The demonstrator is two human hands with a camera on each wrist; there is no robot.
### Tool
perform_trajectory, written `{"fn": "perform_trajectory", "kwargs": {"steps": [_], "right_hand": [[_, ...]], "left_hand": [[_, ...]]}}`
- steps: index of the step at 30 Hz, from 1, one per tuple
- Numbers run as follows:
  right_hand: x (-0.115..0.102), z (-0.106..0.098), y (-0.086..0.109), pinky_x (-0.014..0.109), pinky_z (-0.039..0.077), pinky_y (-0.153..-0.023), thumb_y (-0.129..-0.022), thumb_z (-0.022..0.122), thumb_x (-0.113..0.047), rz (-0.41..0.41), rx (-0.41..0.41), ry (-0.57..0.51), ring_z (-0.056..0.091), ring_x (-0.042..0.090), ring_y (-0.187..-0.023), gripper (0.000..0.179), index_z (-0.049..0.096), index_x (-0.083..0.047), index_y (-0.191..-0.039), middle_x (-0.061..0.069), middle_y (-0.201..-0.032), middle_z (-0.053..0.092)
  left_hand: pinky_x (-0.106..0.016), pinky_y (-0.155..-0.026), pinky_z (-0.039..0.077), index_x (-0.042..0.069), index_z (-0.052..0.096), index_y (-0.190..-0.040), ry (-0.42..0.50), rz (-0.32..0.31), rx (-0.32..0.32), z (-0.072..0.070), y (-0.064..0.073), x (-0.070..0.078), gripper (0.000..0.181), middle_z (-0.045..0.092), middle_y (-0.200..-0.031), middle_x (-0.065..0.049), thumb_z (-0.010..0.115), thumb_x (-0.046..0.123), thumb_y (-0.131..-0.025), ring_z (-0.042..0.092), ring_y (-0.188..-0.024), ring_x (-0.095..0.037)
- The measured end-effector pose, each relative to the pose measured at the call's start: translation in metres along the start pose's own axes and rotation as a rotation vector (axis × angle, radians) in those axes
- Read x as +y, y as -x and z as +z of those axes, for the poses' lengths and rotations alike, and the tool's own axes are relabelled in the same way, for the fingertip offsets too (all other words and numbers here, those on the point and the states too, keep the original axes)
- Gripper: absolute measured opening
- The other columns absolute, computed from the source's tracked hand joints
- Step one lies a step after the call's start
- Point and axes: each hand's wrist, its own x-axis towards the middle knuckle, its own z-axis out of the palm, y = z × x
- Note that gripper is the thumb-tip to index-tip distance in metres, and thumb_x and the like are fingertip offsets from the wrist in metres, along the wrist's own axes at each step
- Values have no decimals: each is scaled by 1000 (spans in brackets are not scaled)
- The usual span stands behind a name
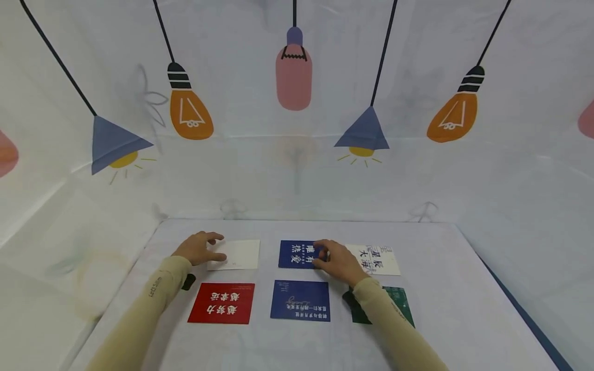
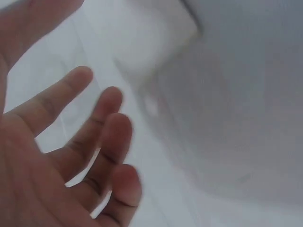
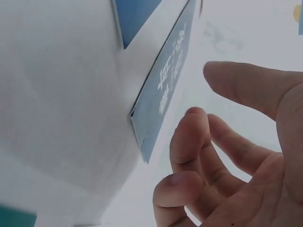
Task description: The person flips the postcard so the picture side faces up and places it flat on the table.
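In the head view my left hand (image 1: 197, 249) hovers at the left edge of a blank white card (image 1: 242, 253), thumb and fingers spread apart. The left wrist view shows these fingers loosely bent with nothing between them, beside a blurred corner of the white card (image 2: 156, 42). My right hand (image 1: 341, 263) is over the right edge of a blue card with white characters (image 1: 295, 254), partly covering it. Seen from the right wrist, the thumb and bent fingers stand apart from that blue card (image 3: 163, 85) and hold nothing.
Right of my right hand lies a white card with dark blue characters (image 1: 382, 260). In the nearer row are a red card (image 1: 221, 303), a second blue card (image 1: 300, 299) and a green card (image 1: 401, 300) partly under my right forearm. A lamp-printed white sheet (image 1: 246, 170) hangs behind.
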Motion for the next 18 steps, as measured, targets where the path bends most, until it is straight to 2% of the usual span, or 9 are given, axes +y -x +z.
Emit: {"fn": "perform_trajectory", "kwargs": {"steps": [5, 8, 12, 18], "right_hand": [[-7, 2, -3, 35, 48, -73, -90, 77, -23, -20, 2, -48, 54, 14, -82, 55, 58, -11, -140, 1, -104, 62], [-15, 4, -5, 36, 48, -75, -91, 78, -24, -40, -15, -74, 54, 15, -83, 58, 55, -11, -143, 4, -109, 62], [-27, 8, -8, 35, 49, -74, -90, 78, -28, -59, -36, -80, 54, 15, -83, 62, 53, -10, -144, 6, -114, 61], [-39, 19, -13, 36, 49, -80, -90, 78, -34, -63, -69, -81, 54, 16, -88, 67, 50, -12, -147, 6, -119, 59]], "left_hand": [[-62, -97, 44, 8, 51, -147, 17, -51, -74, -7, -1, -23, 93, 59, -127, -24, 87, 52, -74, 53, -119, -46], [-63, -99, 42, 7, 48, -148, 29, -64, -101, -9, -1, -31, 98, 55, -129, -25, 89, 52, -71, 51, -120, -48], [-65, -98, 42, 7, 48, -148, 35, -62, -115, -10, 1, -32, 100, 52, -130, -27, 91, 50, -69, 50, -119, -49], [-65, -98, 42, 8, 51, -146, 31, -90, -93, -7, 2, -21, 96, 52, -129, -25, 94, 42, -67, 51, -116, -48]]}}
